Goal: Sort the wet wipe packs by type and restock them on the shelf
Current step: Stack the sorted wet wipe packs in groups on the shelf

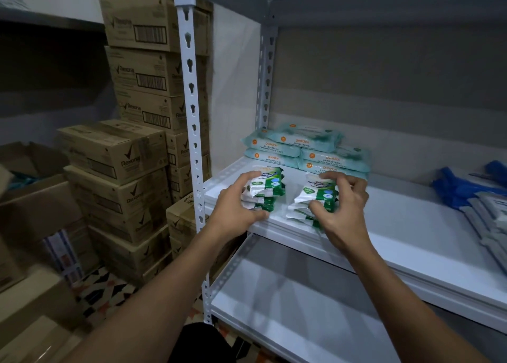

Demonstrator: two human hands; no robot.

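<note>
Head view, left hand fingers curled gripping green packs

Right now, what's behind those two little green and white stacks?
Behind the green and white stacks sit pale blue Guardian wipe packs, piled in layers against the shelf's back. Anything behind those is hidden.

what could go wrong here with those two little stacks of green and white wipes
1. Both green and white stacks sit near the shelf's front edge; a nudge could tip packs off.
2. The right hand grips a leaning, fanned stack; its glossy packs may slide apart.
3. The left hand could push its stack back into the light blue guardian packs, mixing the types.
</note>
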